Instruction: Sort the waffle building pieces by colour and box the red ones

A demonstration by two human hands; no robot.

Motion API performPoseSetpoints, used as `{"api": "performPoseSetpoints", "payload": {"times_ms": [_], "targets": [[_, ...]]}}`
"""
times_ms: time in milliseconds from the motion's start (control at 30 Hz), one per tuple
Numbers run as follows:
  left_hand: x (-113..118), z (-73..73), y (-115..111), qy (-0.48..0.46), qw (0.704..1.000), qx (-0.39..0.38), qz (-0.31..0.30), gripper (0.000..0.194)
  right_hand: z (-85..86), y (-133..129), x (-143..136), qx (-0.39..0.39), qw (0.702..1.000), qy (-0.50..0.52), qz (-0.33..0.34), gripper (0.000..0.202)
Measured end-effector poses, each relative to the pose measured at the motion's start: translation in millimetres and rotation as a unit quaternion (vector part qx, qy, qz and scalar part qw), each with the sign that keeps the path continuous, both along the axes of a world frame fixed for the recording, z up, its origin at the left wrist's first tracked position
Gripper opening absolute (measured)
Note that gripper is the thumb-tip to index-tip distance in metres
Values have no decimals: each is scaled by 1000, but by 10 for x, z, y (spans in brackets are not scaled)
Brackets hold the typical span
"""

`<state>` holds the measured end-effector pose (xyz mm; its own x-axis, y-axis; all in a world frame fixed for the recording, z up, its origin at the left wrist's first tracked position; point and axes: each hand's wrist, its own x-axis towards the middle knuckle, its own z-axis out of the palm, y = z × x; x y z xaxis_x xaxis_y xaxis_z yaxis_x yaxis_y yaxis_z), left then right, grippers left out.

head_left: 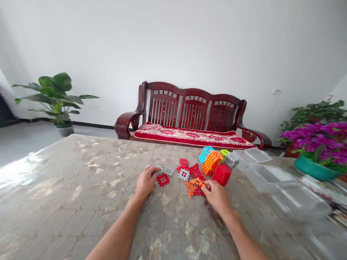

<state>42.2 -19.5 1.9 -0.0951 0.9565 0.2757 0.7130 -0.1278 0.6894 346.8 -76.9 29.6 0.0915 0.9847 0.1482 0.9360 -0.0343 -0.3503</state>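
My left hand [147, 180] rests on the table with curled fingers, its fingertips at the edge of a grey square interlocking piece [161, 169]. Against that lie another grey piece [170, 170] and a red square piece [163, 180]. Between thumb and fingers, my right hand [217, 195] pinches orange triangular interlocking pieces [191, 187], over a partly covered red piece [199, 191]. Between the hands sit a grey square piece [184, 174], a red square piece [183, 162] and a red triangular piece [195, 171]. My fingers hide part of what they touch.
Stacks of orange [210, 164], blue [205, 154], red [222, 174] and grey pieces [231, 160] stand just beyond my right hand. Clear plastic boxes [260, 178] line the table's right side, near a teal flower pot [314, 168]. A wooden bench [193, 112] stands behind the table [81, 187].
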Motion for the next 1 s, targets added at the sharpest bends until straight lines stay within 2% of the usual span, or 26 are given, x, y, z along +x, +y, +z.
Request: {"api": "performPoseSetpoints", "payload": {"times_ms": [200,367,467,567,733,867,1000], "targets": [[-4,1,-3,-5,1000,-1,-5,30,28,-22,-55,14,999,-31,-6,16],[-13,-14,3,2,1000,2,-3,30,14,-42,-63,50,998,-33,10,15],[-10,-8,3,8,1000,7,-2,30,73,-58,-46,87,996,-20,23,17],[-6,3,-1,9,1000,9,-3,30,242,-48,29,152,988,-10,16,22],[-7,1,2,11,1000,7,-8,31,696,84,284,229,970,-45,-61,27],[-6,3,7,11,1000,5,-10,29,972,277,486,231,964,-69,-109,26],[-2,16,6,10,1000,3,-8,29,1073,430,574,188,969,-89,-134,27]]}}
